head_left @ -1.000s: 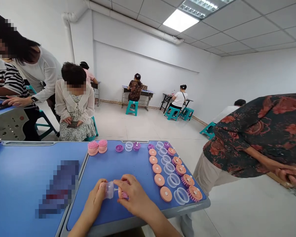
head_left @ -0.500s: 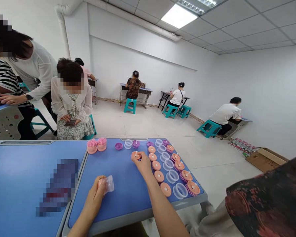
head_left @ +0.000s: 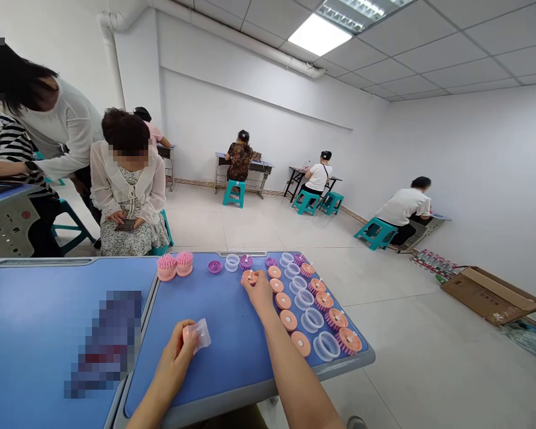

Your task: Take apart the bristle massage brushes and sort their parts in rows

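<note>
My left hand is closed around an orange piece joined to a clear plastic ring, held over the near part of the table. Farther forward, my right hand pinches an orange round brush head with a white stem. It is just in front of a purple brush head; whether they touch I cannot tell. To the right run rows of orange round caps, clear rings and orange-topped brush heads. Two pink scalp brushes stand at the far left edge.
A purple cap and another clear ring lie along the far edge of the blue table. Left of it is a second table. A seated person faces me beyond; a cardboard box sits on the floor.
My right hand has moved slightly right and away with the brush head; the left has shifted slightly right. The person in dark floral clothing at the right has gone from view.
</note>
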A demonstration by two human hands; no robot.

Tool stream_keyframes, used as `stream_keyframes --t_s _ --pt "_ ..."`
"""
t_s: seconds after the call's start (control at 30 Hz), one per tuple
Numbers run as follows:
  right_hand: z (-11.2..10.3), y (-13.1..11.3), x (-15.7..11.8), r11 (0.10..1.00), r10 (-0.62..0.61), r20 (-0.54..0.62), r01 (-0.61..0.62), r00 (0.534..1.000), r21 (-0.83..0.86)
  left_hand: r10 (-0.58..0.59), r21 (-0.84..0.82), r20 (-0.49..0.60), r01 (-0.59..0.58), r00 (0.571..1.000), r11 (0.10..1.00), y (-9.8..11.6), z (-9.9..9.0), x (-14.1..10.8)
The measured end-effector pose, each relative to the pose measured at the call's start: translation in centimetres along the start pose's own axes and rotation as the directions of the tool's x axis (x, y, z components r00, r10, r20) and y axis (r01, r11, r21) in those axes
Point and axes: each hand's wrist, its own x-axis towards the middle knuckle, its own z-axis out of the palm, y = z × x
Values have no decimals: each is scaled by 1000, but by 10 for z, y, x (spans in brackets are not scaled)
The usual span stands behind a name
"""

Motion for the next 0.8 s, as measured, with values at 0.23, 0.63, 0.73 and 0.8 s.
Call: stream_keyframes --t_s 0.23,0.63,0.73,0.8 --pt "-30 -29 -57 967 -198 76 182 977 180 75 -14 96 -74 993 997 -2 0 4" --pt "-31 -34 -85 793 -317 788 -308 528 526 129 12 238 -136 963 991 -5 0 5" --pt "-30 -35 -88 757 -339 766 -325 546 567 155 114 229 -184 961 976 -6 -1 4" --pt "-32 -36 -92 769 -355 730 -262 585 584 174 204 187 -211 967 956 -6 -1 3"
